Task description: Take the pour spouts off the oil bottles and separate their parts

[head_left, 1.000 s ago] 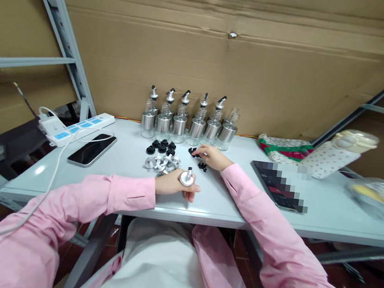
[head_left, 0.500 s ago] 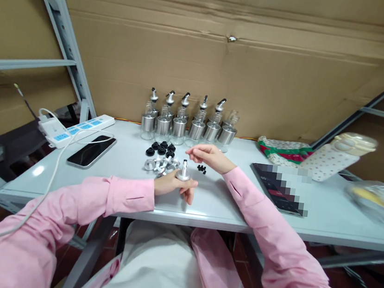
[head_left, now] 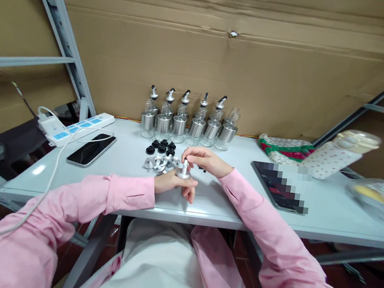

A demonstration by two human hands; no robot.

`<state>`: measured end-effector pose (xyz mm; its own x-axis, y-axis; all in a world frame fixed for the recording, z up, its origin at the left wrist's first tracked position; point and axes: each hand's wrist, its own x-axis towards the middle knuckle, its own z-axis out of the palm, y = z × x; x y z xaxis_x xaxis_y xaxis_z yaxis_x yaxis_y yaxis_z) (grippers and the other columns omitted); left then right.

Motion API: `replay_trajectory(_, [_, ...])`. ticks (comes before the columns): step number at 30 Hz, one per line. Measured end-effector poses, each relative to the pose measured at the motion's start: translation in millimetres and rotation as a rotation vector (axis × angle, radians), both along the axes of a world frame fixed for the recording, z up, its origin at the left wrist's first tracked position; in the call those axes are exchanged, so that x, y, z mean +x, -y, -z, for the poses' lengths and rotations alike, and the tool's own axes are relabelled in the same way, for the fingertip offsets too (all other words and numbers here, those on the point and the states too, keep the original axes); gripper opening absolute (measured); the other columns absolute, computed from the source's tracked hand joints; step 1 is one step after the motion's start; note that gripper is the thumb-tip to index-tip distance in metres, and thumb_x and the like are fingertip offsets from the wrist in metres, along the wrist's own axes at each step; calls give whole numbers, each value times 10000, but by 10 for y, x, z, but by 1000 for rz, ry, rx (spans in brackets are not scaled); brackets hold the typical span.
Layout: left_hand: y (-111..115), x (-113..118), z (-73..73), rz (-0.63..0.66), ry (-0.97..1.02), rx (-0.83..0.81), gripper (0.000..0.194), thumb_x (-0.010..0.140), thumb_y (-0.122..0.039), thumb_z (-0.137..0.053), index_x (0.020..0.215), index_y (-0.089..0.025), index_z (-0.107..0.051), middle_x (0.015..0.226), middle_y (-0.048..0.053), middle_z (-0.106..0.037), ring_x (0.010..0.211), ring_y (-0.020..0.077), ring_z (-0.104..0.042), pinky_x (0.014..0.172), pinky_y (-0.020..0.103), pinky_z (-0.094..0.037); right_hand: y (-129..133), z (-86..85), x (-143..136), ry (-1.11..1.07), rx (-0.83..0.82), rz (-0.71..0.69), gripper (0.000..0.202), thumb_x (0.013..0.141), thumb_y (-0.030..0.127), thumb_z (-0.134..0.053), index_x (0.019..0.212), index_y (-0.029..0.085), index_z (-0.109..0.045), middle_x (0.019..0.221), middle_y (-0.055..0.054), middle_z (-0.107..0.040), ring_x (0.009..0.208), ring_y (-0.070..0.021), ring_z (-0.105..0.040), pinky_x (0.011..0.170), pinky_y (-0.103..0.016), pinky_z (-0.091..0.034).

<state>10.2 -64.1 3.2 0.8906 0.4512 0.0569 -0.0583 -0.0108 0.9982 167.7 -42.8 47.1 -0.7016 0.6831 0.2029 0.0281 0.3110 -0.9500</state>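
My left hand is closed around a silver bottle pourer, its spout pointing up above the thumb. My right hand is closed in a pinch at the top of that spout, on its small black cap. Part of the cap is hidden by the fingers. Beside my left hand lies a pile of silver pourer parts. Behind them sit several black stoppers. A few small black caps show partly beneath my right hand.
Glass bottles with steel sleeves stand in rows at the back, several topped with pourers. A phone and a power strip lie left. To the right are a dark tablet-like device, a patterned cloth, a dotted bottle and a plastic bag.
My right hand has moved left and slightly down, bringing its fingers onto the tip of the spout. My left hand has stayed in place with the pourer.
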Motion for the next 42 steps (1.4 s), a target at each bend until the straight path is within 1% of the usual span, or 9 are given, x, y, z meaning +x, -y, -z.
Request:
replay_trajectory(7, [-3, 8, -25, -35, -9, -93, 500, 682, -571, -605, 477, -119, -547, 577, 56, -623, 573, 122, -546, 626, 260, -376, -17, 1, 37, 51, 100, 32, 396, 779, 539, -547, 794, 143, -546, 602, 38, -446, 557, -90, -412, 561, -241, -317])
replay_trajectory(10, [3, 5, -42, -44, -17, -94, 487, 663, -563, -628, 483, -116, -558, 567, 52, -621, 582, 129, -560, 627, 262, -375, -29, 19, 46, 99, 149, 62, 402, 798, 535, -516, 691, 148, -514, 567, 45, -393, 532, -82, -352, 535, -239, -275])
replay_trajectory(14, [11, -2, -38, -46, -20, -65, 456, 660, -542, -648, 512, -120, -561, 574, 41, -626, 576, 129, -564, 613, 261, -386, -69, 60, 77, 150, 119, 160, 483, 800, 557, -476, 524, 176, -369, 491, 62, -300, 467, -65, -268, 483, -238, -230])
replay_trajectory(16, [13, -5, -30, -43, -27, -44, 448, 675, -538, -639, 531, -121, -563, 586, 40, -631, 580, 128, -565, 612, 261, -394, -114, 73, 127, 186, 149, 217, 470, 788, 560, -484, 540, 164, -437, 480, 58, -333, 462, -66, -291, 489, -238, -251])
replay_trajectory(18, [11, -8, -23, -44, -31, -33, 449, 685, -541, -629, 540, -120, -567, 589, 40, -629, 587, 130, -568, 620, 263, -403, -172, 77, 198, 197, 189, 281, 421, 752, 546, -537, 658, 137, -553, 539, 33, -437, 499, -76, -358, 516, -239, -294])
replay_trajectory(21, [1, -12, -19, -44, -37, -7, 446, 694, -539, -621, 552, -117, -585, 591, 40, -627, 599, 132, -573, 645, 270, -414, -259, 81, 313, 195, 187, 354, 416, 700, 527, -591, 793, 122, -592, 639, 1, -513, 547, -88, -415, 536, -239, -334])
replay_trajectory(27, [-20, -16, -19, -20, -27, 32, 443, 716, -529, -608, 568, -112, -603, 599, 48, -631, 601, 134, -574, 653, 272, -422, -376, 138, 494, 458, 246, 342, 364, 738, 484, -517, 773, 125, -570, 583, 16, -481, 530, -91, -406, 531, -235, -338])
replay_trajectory(33, [-5, -14, -41, -25, -32, 30, 444, 709, -531, -615, 562, -112, -596, 594, 48, -625, 592, 132, -566, 650, 274, -420, -467, 207, 621, 821, 347, 386, 199, 783, 270, -467, 775, 130, -608, 606, -2, -555, 550, -98, -462, 570, -225, -359])
replay_trajectory(42, [0, -11, -64, -8, -55, 85, 453, 719, -523, -601, 517, -120, -563, 592, 50, -627, 607, 130, -569, 651, 265, -399, -425, 201, 589, 1042, 429, 426, 94, 743, 205, -577, 763, 153, -654, 653, -17, -638, 579, -112, -526, 581, -208, -376])
